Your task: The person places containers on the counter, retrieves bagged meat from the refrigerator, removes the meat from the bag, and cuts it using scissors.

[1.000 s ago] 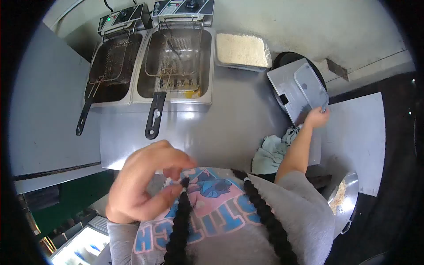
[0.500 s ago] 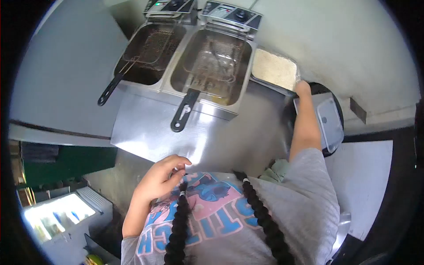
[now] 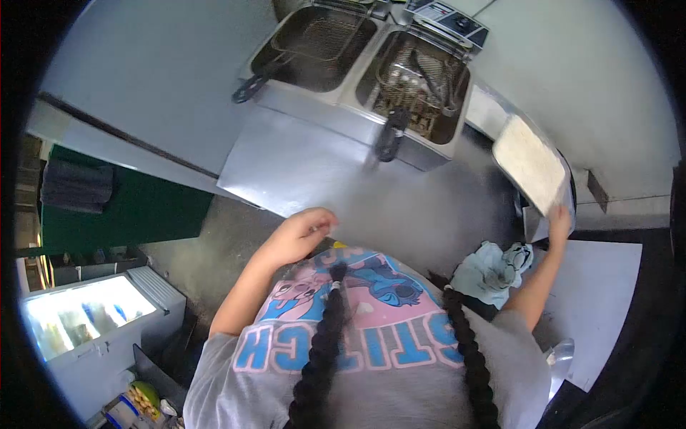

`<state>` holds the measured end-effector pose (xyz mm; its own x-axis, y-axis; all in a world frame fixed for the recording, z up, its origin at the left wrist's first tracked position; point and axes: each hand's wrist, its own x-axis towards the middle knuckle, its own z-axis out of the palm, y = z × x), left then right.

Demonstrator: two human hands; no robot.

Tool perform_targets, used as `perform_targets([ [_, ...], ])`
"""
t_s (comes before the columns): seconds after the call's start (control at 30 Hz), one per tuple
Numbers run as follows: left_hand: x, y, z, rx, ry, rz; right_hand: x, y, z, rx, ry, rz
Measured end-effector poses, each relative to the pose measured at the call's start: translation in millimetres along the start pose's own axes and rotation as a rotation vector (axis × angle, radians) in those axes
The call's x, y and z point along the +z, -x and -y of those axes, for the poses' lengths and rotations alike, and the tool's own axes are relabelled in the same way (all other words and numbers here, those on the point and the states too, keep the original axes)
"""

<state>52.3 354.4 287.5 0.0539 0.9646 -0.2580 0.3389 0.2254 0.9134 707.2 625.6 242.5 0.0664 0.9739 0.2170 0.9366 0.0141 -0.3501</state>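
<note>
My right hand point(image 3: 559, 224) grips the near corner of a shallow tray point(image 3: 516, 184) filled with a pale, crumb-like layer. The tray is angled against the wall side of the counter, beside the fryers. Another pale surface point(image 3: 487, 109) shows behind it, partly covered. My left hand point(image 3: 306, 234) hovers near the counter's front edge by my shirt, fingers loosely curved, thumb apart, with nothing visible in it. A crumpled light cloth point(image 3: 493, 273) lies left of my right forearm.
A double deep fryer point(image 3: 350, 93) stands at the back. Its left basket point(image 3: 321, 36) and right basket point(image 3: 393, 79) have black handles pointing towards me; tongs point(image 3: 425, 75) rest in the right one. A lit display freezer point(image 3: 93, 318) stands at lower left.
My right hand has moved towards me and to the right, bringing the tray off its former place beside the fryer. My head view has shifted, revealing more of the cloth.
</note>
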Motion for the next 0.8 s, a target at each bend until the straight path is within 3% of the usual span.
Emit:
perform_targets([
  [0.1,-12.2,4.9,19.5,0.096,-0.045,0.112,-54.8,81.1,14.3,0.027,0.02,0.026],
  [0.17,-21.3,10.5,29.8,0.003,-0.029,0.232,-77.0,125.3,35.8,0.015,-0.035,0.057],
  [0.3,-35.6,18.8,50.0,-0.004,-0.063,0.305,-75.4,198.8,143.1,0.051,-0.13,0.265],
  [0.43,-55.0,23.4,91.7,-0.004,-0.057,0.324,21.8,242.9,223.3,0.047,-0.184,0.394],
  [0.5,-68.3,25.5,114.0,-0.244,-0.283,0.37,90.2,259.4,264.4,-0.088,-0.342,0.343],
  [0.57,-76.8,30.5,138.5,-0.232,-0.379,0.364,129.0,264.7,330.2,-0.068,-0.387,0.402],
  [0.63,-80.6,35.6,162.5,-0.233,-0.308,0.287,164.2,266.8,389.0,-0.125,-0.478,0.362],
  [0.7,-89.5,38.7,186.1,-0.264,-0.264,0.349,211.7,264.3,429.2,-0.141,-0.507,0.365],
  [0.77,-83.9,35.3,225.3,-0.269,0.186,0.199,247.8,261.6,464.4,-0.17,-0.539,0.363],
  [0.8,-90.7,32.3,207.4,-0.362,0.186,0.26,260.2,258.4,481.0,-0.17,-0.535,0.369],
])
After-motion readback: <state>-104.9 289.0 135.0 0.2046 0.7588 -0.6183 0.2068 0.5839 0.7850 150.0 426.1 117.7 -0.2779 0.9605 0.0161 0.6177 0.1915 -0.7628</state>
